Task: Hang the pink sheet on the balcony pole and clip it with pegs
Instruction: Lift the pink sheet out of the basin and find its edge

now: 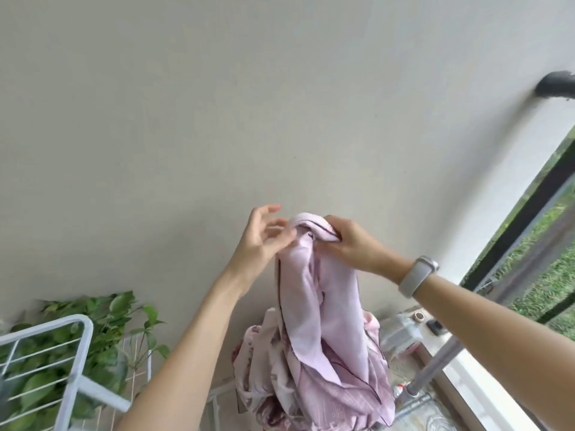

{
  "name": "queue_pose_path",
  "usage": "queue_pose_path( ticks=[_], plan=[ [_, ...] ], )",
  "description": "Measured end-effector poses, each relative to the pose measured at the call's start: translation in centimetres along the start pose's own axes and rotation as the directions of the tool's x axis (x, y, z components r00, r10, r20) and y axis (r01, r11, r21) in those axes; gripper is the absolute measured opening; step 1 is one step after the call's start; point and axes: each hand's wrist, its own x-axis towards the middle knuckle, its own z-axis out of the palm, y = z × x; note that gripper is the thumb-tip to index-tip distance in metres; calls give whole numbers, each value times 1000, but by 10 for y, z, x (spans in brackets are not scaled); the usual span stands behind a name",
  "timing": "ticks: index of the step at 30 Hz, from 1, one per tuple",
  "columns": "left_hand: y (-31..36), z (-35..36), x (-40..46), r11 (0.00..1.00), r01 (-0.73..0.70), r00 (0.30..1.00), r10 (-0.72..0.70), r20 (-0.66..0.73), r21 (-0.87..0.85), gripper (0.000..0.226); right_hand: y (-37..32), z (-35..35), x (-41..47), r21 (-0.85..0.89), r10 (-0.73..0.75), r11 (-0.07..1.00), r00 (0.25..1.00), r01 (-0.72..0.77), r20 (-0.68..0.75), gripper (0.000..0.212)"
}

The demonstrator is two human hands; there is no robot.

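Two hands are up in front of the wall — the left hand (261, 241) and the right hand (348, 244). One pink sheet (323, 321) hangs bunched between them. One wristband (415, 276) sits on the right wrist. One white drying rack (74, 353) stands at lower left, with one leafy plant (102, 312) behind it. One metal pole (435, 367) slants along the lower right. One dark pipe (557, 84) comes out of the wall at upper right. One roll of tape (418, 315) lies near the railing — beside it, one small dark object (435, 326), too small to identify.
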Motion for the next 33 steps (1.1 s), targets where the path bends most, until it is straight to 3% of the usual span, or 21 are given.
queue_pose_path(
  ticks=[3, 5, 7, 11, 14, 16, 18, 20, 21, 22, 25, 26, 30, 33],
  plan=[
    [-51, 16, -31, 990, 131, 989, -134, 65, 53, 66, -7, -22, 10, 4, 94, 996, 996, -94, -2, 12],
    [-83, 38, -41, 971, 154, 977, -177, 116, 185, 47, -9, -28, 16, 39, 141, 989, 990, -141, -23, 14],
    [-98, 48, -34, 935, 170, 984, -181, 6, 310, 9, -5, -35, 20, 33, 148, 989, 987, -146, -67, 11],
    [-95, 19, -2, 914, 196, 975, -142, -172, 356, 20, 20, -63, 8, -178, 130, 971, 978, -158, -161, 4],
    [-69, 0, 18, 892, 134, 969, -26, -247, 432, 21, 39, -74, -7, -372, 247, 896, 968, -245, -43, 18],
    [-41, -1, 32, 888, 43, 967, 78, -242, 458, 21, 37, -76, -8, -282, 277, 928, 956, -242, 93, 37],
    [-2, 5, 47, 894, -72, 966, 172, -190, 442, 24, 18, -79, -3, -42, 229, 973, 952, -225, 205, 73],
    [42, 14, 60, 874, -224, 950, 295, -104, 431, 32, -10, -82, 8, 134, 146, 976, 970, -174, 195, 98],
    [66, 19, 66, 857, -293, 935, 349, -58, 424, 37, -25, -85, 15, 181, 108, 974, 983, -135, 151, 99],
    [90, 23, 72, 845, -346, 920, 390, -28, 408, 39, -42, -90, 23, 197, 58, 978, 995, -74, 86, 92],
    [169, 27, 97, 821, -453, 872, 490, -20, 346, 36, -100, -119, 50, 130, -130, 979, 975, 155, -181, 23],
    [196, 25, 105, 809, -481, 856, 517, -20, 338, 33, -120, -132, 58, 119, -175, 970, 947, 213, -269, 10],
    [273, 23, 127, 778, -511, 825, 563, -45, 365, 17, -189, -182, 87, 41, -287, 936, 828, 348, -482, 19],
    [246, 33, 115, 740, -510, 785, 609, -114, 438, 23, -197, -195, 99, -65, -258, 963, 826, 261, -501, 18]
  ],
)
